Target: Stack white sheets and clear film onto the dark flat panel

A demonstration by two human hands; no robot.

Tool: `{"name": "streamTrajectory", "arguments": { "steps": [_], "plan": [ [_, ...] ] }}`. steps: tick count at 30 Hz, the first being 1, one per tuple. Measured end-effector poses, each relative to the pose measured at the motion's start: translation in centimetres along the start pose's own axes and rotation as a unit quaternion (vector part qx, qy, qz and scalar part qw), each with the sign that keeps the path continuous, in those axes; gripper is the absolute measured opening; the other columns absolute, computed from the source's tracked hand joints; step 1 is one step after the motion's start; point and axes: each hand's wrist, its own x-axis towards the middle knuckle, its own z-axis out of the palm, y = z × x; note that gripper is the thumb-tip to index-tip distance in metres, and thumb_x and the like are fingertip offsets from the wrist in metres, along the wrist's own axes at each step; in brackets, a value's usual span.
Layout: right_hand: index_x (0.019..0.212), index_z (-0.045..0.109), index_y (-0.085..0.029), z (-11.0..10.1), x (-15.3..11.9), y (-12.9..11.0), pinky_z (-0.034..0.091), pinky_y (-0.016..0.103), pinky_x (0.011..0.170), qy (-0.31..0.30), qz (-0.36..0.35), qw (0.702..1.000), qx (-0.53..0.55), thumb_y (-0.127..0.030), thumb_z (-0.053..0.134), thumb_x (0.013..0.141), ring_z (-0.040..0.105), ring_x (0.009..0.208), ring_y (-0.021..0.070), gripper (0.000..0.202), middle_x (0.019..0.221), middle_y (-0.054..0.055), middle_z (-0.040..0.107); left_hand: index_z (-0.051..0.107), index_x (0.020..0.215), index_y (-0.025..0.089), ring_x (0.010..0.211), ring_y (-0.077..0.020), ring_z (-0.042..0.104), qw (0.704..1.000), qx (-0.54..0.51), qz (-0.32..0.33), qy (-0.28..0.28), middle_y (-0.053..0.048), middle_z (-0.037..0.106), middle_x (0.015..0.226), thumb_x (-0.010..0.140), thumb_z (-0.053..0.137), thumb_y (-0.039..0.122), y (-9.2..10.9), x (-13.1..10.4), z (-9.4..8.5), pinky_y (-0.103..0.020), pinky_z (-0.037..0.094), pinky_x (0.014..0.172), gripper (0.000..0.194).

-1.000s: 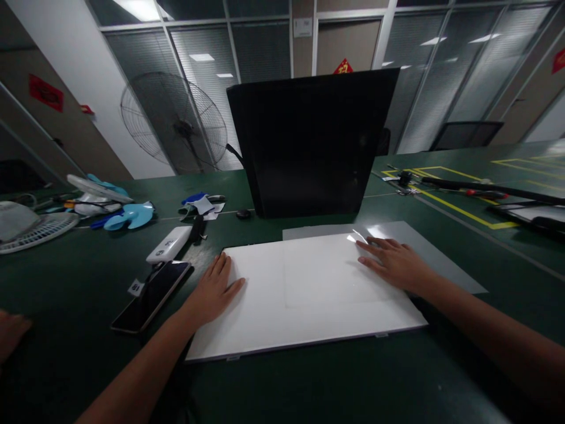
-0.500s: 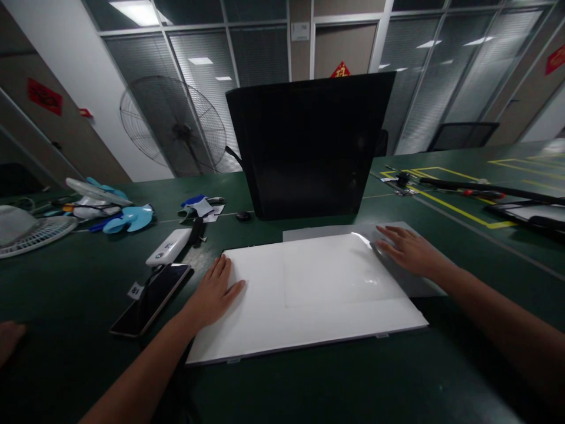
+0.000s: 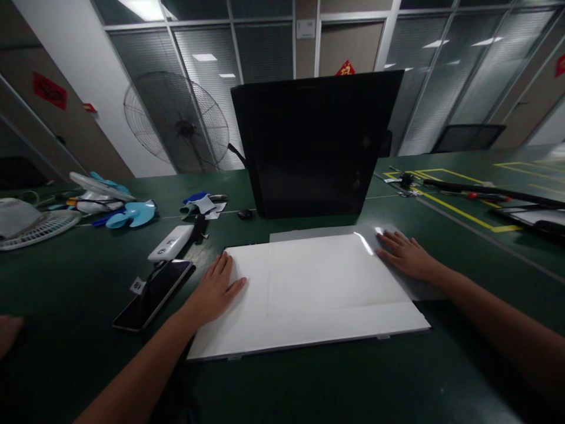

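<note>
A flat white panel (image 3: 309,327) lies on the green table, its near edge toward me. Over its right part and past its far and right edges lies a thin translucent sheet (image 3: 426,288). My left hand (image 3: 217,291) rests on the panel's left edge with the thumb spread and holds nothing. On the right, my right hand (image 3: 406,254) lies palm down on the sheet near its far right corner, fingers apart. Behind the panel stands a large black screen-like panel (image 3: 313,147), leaning slightly.
Left of the white panel are a phone (image 3: 154,294), a white device (image 3: 171,242), a black mouse (image 3: 244,214) and blue fan blades (image 3: 132,215). Black tubing (image 3: 494,188) lies at the right. Another person's hand (image 3: 9,334) shows at the left edge.
My right hand and the translucent sheet have shifted left relative to the white panel. The left hand stays in place on the panel's edge. The view has moved slightly.
</note>
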Motion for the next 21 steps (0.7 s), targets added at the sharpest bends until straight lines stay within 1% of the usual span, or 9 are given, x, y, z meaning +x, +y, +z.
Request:
{"name": "streamTrajectory", "arguments": {
  "steps": [4,7,11,16,18,21],
  "plan": [
    [0.163,0.029,-0.026,0.5,-0.4,-2.8,0.022,0.063,0.122,0.004,0.0,1.0,0.005,-0.075,0.011,0.097,0.017,0.155,0.0333,0.084,0.168,0.009,0.023,0.028,0.16,0.005,0.155,-0.0393,0.02,1.0,-0.008,-0.001,0.002,-0.026,0.024,0.167,0.103,0.029,0.065,0.1,-0.1,-0.2,-0.059,0.024,0.122,0.083],
    [0.164,0.027,-0.026,0.5,-0.9,-4.0,0.023,0.059,0.123,0.005,-0.012,1.0,0.01,-0.075,0.012,0.098,0.018,0.155,0.0311,0.084,0.167,0.009,0.023,0.029,0.16,0.007,0.155,-0.0396,0.02,1.0,-0.024,0.001,0.008,-0.025,0.026,0.166,0.104,0.03,0.062,0.2,-0.1,-0.3,-0.061,0.024,0.122,0.078],
    [0.165,0.022,-0.024,-0.2,-1.6,-5.1,0.022,0.057,0.124,0.0,-0.039,0.999,0.02,-0.075,0.015,0.098,0.017,0.156,0.029,0.084,0.168,0.009,0.023,0.03,0.159,0.004,0.155,-0.0406,0.018,0.999,-0.032,-0.006,-0.002,-0.027,0.022,0.167,0.103,0.032,0.063,0.3,-0.1,-0.3,-0.059,0.023,0.123,0.082],
    [0.164,0.024,-0.028,-1.6,-2.2,-6.5,0.02,0.059,0.124,-0.013,-0.064,0.996,0.057,-0.076,0.019,0.098,0.018,0.155,0.0302,0.082,0.168,0.009,0.021,0.028,0.161,0.009,0.154,-0.0423,0.021,0.999,-0.031,-0.007,0.005,-0.024,0.025,0.167,0.101,0.039,0.062,0.3,0.0,-0.3,-0.062,0.025,0.122,0.081],
    [0.165,0.023,-0.028,-2.0,-2.6,-7.3,0.018,0.059,0.125,-0.029,-0.068,0.995,0.067,-0.077,0.022,0.097,0.015,0.155,0.031,0.084,0.168,0.01,0.017,0.027,0.161,0.01,0.154,-0.0421,0.021,1.0,-0.03,-0.003,0.004,-0.024,0.025,0.167,0.101,0.04,0.062,0.3,0.0,-0.4,-0.062,0.025,0.122,0.081],
    [0.165,0.022,-0.028,-2.5,-3.3,-8.6,0.013,0.057,0.126,-0.05,-0.087,0.992,0.071,-0.081,0.029,0.094,0.006,0.156,0.0324,0.089,0.17,0.008,0.008,0.026,0.162,0.008,0.155,-0.0399,0.02,1.0,-0.023,-0.008,-0.007,-0.024,0.023,0.167,0.101,0.038,0.064,0.5,0.0,-0.7,-0.059,0.024,0.123,0.083]
  ]
}}
